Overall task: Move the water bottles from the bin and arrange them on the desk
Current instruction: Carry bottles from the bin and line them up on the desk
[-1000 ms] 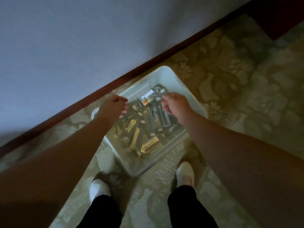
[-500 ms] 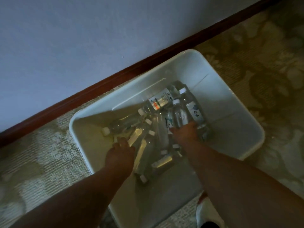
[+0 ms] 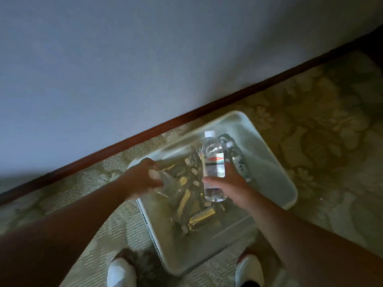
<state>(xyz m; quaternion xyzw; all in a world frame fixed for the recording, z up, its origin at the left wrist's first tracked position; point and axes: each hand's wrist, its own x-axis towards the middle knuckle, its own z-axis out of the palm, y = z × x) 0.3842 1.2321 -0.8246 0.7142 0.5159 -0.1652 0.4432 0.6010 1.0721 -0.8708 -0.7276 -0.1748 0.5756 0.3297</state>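
Patterned carpet; white bin resting on it.

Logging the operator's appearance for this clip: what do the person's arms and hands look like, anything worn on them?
Both arms are bare as far as the view shows: no sleeves, gloves, watch or bands visible on the left hand or right hand. Dim light and blur hide any rings on the fingers.

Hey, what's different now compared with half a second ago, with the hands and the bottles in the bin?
Both hands came up out of the pile holding bottles. The right hand now grips a labelled bottle, raised cap-up over the bin. The left hand grips a blurred clear bottle, also lifted. The other bottles still lie jumbled in the bin, which remains on the carpet by the wall.
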